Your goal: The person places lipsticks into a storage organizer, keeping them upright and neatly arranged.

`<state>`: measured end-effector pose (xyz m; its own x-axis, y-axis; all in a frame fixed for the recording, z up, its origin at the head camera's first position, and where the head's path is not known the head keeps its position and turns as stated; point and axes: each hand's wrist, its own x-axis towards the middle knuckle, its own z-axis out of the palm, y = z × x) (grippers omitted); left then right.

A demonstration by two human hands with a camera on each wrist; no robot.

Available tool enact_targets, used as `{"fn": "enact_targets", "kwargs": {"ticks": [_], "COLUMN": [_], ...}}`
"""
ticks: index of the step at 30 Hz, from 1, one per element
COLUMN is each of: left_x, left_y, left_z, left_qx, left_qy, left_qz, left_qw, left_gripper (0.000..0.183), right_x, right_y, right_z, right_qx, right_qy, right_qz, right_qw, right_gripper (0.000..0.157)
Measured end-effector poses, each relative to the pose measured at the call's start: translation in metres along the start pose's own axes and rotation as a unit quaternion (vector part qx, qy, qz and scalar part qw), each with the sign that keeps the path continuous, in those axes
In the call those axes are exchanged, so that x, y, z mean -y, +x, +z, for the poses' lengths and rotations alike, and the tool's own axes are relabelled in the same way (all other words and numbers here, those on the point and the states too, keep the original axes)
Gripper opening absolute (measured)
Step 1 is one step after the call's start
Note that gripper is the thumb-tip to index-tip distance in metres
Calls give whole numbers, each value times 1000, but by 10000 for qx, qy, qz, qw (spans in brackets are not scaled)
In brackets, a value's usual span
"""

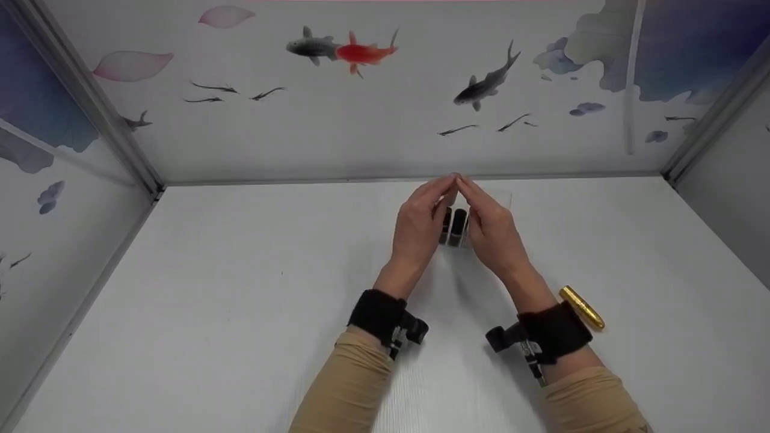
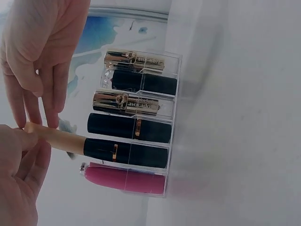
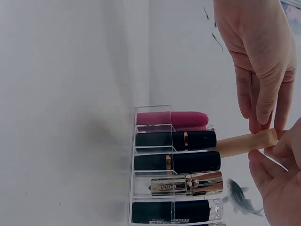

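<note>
Above the clear organiser (image 2: pixel 141 125) at the worktop's (image 1: pixel 240 300) far middle, left hand (image 1: pixel 418 225) and right hand (image 1: pixel 490 231) pinch a beige-capped tube's (image 2: pixel 94 148) top, its black base in a slot. Near right lies a gold tube (image 1: pixel 581 307).

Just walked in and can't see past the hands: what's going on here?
A person holds the top of a tan tube with both the left hand and right hand. Its lower end sits in a clear organizer of lipsticks. A gold lipstick lies on the white table beside the right wrist.
</note>
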<state>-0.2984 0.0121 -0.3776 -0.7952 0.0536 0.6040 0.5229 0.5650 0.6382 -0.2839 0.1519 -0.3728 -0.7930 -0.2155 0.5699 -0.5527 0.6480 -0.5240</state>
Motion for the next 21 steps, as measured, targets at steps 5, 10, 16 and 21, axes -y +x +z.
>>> {"fn": "enact_targets", "kwargs": {"ticks": [5,10,16,21], "left_x": [0,0,0,0], "left_y": [-1,-1,-1,-1], "left_z": [1,2,1,2], "left_qx": [350,665,867,941], "left_qy": [461,780,843,757], "left_qz": [-27,-160,-266,-303], "left_qw": [9983,9946,9923,9922], "left_gripper": [38,39,44,46], "right_x": [-4,-8,-9,-9], "right_y": [-1,-2,-2,-3], "right_z": [2,4,6,6], "right_qx": [39,58,122,252], "right_qy": [-46,-73,-140,-182], "right_qz": [28,27,45,127], "right_qw": [10000,10000,9998,9994], "right_gripper": [50,50,49,48]}}
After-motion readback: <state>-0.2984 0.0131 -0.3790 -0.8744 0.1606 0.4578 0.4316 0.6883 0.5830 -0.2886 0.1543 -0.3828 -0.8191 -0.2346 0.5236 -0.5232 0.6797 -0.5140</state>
